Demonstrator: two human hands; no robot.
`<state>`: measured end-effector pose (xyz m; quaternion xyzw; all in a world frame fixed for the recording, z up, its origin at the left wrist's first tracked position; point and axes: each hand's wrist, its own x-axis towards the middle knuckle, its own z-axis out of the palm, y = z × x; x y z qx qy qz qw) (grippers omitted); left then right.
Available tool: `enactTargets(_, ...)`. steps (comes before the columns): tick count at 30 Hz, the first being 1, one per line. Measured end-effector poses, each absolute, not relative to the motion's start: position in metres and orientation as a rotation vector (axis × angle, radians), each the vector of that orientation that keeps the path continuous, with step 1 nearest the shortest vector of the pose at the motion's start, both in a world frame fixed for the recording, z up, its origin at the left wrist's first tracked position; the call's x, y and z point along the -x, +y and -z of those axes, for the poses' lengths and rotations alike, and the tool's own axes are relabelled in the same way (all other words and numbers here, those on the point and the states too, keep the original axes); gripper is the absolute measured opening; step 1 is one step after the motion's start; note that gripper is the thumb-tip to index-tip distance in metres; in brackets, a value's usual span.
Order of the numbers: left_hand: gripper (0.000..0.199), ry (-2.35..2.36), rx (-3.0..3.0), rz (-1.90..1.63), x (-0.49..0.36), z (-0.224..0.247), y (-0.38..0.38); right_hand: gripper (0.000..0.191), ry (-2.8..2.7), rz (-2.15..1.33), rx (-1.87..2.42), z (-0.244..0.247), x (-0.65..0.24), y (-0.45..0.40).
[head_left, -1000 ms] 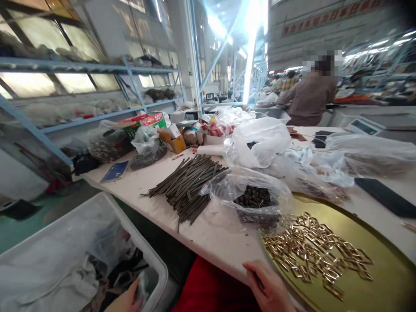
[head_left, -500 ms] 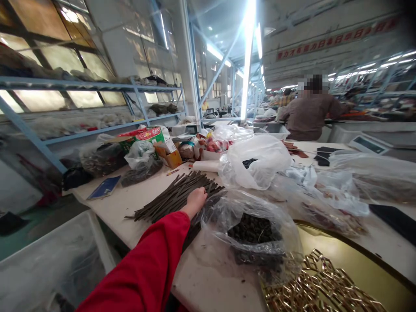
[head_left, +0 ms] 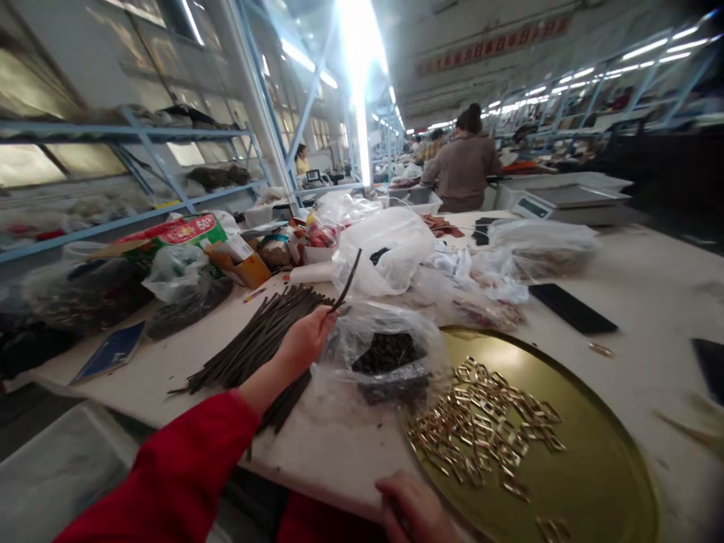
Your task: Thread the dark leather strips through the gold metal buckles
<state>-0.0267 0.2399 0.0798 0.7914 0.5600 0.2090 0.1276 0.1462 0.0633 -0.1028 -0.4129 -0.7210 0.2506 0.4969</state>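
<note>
My left hand (head_left: 302,343) is closed on one dark strip (head_left: 348,279), which sticks up and to the right from my fingertips. Under and beside that hand lies a fanned pile of dark flat strips (head_left: 243,343). Just to the right, an open clear plastic bag (head_left: 339,351) holds many small dark pieces (head_left: 390,353). At the table's front edge is my right hand (head_left: 415,507), fingers curled in and slightly blurred; whatever they may hold is hidden. A round gold tray (head_left: 593,445) beside it carries a heap of gold metal buckles (head_left: 480,415).
A black flat object (head_left: 572,308) and a single gold buckle (head_left: 600,349) lie behind the tray. Plastic bags (head_left: 385,245) crowd the table's middle. A blue booklet (head_left: 110,351) is at left, a scale (head_left: 566,197) at the back right. Another person (head_left: 464,170) stands beyond.
My left hand has lifted a strip off the pile and holds it up. My right hand has come into view at the bottom. The view has turned right, showing more of the gold tray.
</note>
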Motion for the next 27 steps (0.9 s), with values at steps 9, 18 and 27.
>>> enactTargets(9,0.028,1.290,-2.324,-0.019,0.018,-0.019,0.079,0.027,-0.991,-1.243,1.097,0.046,-0.169,0.060)
enactTargets(18,0.033,1.138,-1.220,-0.468,-0.012,-0.021,0.086,0.028,-1.499,-0.921,1.276,0.002,-0.200,0.122)
enactTargets(27,0.044,1.170,-1.062,-0.563,0.014,0.007,0.089,0.041,-1.653,-0.381,1.709,0.050,-0.343,0.193)
